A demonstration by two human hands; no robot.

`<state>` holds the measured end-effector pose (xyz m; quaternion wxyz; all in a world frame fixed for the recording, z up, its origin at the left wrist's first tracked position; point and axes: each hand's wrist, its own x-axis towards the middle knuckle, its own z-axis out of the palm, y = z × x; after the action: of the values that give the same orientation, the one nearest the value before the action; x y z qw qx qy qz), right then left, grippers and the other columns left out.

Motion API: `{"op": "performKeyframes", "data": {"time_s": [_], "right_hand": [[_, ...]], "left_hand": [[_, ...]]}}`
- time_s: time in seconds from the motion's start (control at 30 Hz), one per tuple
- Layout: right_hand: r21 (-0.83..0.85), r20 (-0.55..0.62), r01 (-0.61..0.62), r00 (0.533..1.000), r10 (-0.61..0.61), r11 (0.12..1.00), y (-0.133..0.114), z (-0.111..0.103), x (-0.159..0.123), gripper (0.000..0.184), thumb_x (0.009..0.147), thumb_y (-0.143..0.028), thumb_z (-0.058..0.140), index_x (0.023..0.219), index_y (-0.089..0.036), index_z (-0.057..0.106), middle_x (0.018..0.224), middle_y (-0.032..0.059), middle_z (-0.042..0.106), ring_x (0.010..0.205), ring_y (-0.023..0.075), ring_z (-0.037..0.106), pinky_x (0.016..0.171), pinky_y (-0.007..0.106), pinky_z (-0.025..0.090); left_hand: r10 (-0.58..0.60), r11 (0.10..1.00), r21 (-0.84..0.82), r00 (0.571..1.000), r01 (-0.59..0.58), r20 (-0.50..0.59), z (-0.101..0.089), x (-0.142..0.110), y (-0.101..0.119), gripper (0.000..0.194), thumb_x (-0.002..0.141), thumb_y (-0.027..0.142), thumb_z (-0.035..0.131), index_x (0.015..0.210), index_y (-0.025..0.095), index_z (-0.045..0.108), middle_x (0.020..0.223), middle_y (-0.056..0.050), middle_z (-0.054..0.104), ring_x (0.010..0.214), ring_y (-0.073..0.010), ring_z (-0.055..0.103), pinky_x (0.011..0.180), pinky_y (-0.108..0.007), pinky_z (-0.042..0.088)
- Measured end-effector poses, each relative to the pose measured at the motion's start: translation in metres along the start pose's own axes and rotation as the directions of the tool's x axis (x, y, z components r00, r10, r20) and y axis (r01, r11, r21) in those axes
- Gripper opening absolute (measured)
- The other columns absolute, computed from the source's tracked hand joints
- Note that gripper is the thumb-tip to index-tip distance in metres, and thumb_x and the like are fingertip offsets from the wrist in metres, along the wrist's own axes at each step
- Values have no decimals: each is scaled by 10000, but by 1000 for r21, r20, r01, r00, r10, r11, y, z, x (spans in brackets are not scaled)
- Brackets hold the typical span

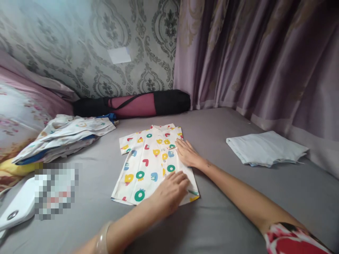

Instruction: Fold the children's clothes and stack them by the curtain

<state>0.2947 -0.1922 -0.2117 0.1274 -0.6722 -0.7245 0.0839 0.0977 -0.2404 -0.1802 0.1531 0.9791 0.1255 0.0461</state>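
Shirt (pixel 144 155) lies front up on the bed (pixel 212 123); my right hand (pixel 186 152) rests flat along its side; my left hand (pixel 172 190) curls over the lower front, whether pinching I cannot tell; light, even pressure should avoid creases.

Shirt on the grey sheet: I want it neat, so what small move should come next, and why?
Probably turn the left-side sleeve of the shirt inward: it sticks out, while no sleeve sticks out along the opposite edge, where the right hand lies near the top and the left hand near the hem.
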Motion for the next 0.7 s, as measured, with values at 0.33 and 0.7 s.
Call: {"op": "performKeyframes", "data": {"time_s": [0.33,0.7], "right_hand": [[-88,41,-231,971,235,969,-8,11,77,654,971,-372,195,1493,17,262,1586,172,189,1467,259,144,1186,385,90],[-130,-113,-343,937,330,930,-5,30,112,651,963,-400,260,1495,-25,278,1585,152,215,1459,274,156,1173,429,94]], "left_hand": [[26,1000,-3,1000,-26,0,24,-25,2,528,1015,420,257,1515,255,237,1587,-44,247,1468,-247,186,1195,-450,200],[139,988,-68,990,-137,27,24,-29,-5,635,977,542,289,1536,260,183,1584,-46,244,1460,-329,178,1170,-538,204]]}}
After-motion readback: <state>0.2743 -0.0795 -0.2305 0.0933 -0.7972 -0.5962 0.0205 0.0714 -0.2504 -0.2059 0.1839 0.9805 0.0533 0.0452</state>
